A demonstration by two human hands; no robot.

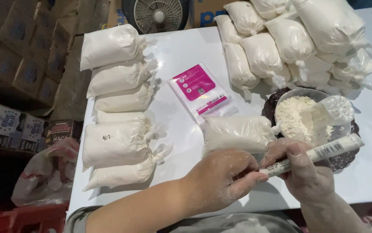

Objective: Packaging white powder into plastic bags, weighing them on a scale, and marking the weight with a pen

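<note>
Step in hand — uncapping: both hands (263, 172), lower centre, are closed on a white marker (313, 154); the left pinches its cap end. Next likely calls for a straight pull.

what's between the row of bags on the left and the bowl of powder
In the head view, a pink-and-white packet and one filled bag lie between the left row and the bowl.

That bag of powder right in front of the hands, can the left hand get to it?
Probably yes. The bag of powder lies just beyond the left hand, with nothing between them, though its fingers are busy at the marker.
</note>
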